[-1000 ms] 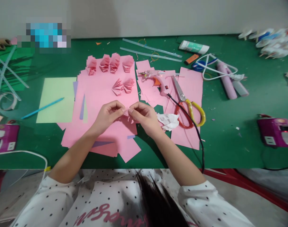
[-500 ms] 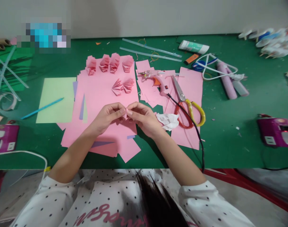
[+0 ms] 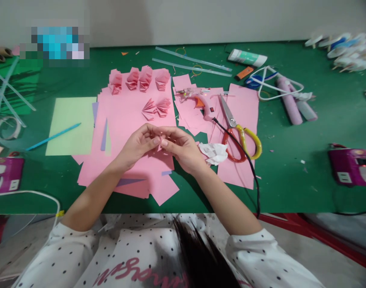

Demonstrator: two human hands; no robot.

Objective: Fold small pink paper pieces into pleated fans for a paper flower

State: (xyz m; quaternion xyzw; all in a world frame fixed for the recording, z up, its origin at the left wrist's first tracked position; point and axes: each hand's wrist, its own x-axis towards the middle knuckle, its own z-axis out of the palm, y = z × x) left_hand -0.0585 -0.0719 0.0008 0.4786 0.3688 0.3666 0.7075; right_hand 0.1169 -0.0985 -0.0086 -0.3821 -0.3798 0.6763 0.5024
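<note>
A small piece of pink paper [image 3: 160, 143] is pinched between my left hand [image 3: 141, 146] and my right hand [image 3: 179, 146], both thumbs pressing on it. My fingers hide most of it, so its shape is hard to make out. Beneath my hands lies a stack of pink paper sheets [image 3: 125, 132]. Just beyond my fingertips sits a pair of pleated pink paper pieces [image 3: 156, 109]. Several more folded pink paper pieces [image 3: 145, 79] stand in a row at the back of the stack.
Right of the stack lie a pink glue gun [image 3: 201, 103], scissors [image 3: 235, 132] and crumpled white tissue [image 3: 213, 153]. The gun's black cord crosses the scissors. At left, a blue pencil [image 3: 53, 137] rests on light green paper [image 3: 70, 146]. Clear glue sticks [image 3: 192, 67] lie behind.
The fingers of both hands have shifted slightly away from me and now curl closer together over the pink paper piece. Everything else on the table stays put.
</note>
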